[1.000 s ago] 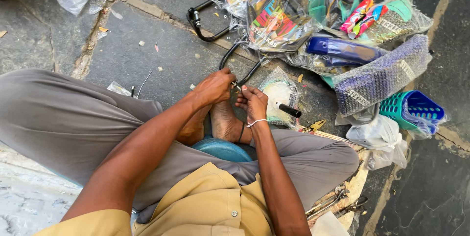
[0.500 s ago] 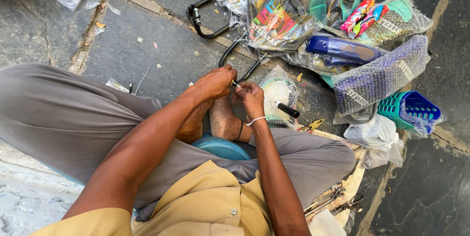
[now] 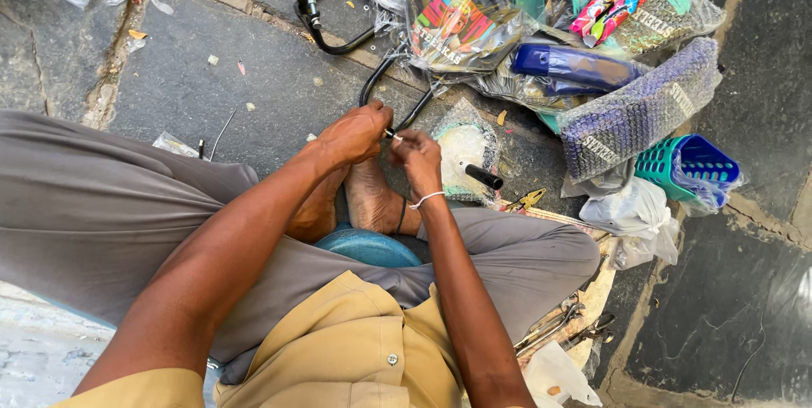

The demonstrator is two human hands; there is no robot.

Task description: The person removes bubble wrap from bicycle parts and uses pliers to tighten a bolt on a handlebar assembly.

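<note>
I sit cross-legged on a stone floor, bare feet (image 3: 365, 197) tucked in front of me. My left hand (image 3: 357, 131) and my right hand (image 3: 418, 157) meet just above the feet, fingers pinched on a small thin pale piece (image 3: 392, 134) held between them. A black curved cable or tube (image 3: 397, 95) runs on the ground just beyond my hands. A white band circles my right wrist.
Plastic-wrapped goods are piled at the far right: colourful packets (image 3: 461, 10), a blue bottle-like item (image 3: 575, 65), a mesh-patterned roll (image 3: 639, 108), a teal and blue basket (image 3: 694, 167). A black U-shaped bar (image 3: 326, 23) lies ahead. Metal tools (image 3: 558, 328) rest by my right knee.
My hands stay together at the same spot; the fingers have shifted slightly around the small piece. The view has hardly moved.
</note>
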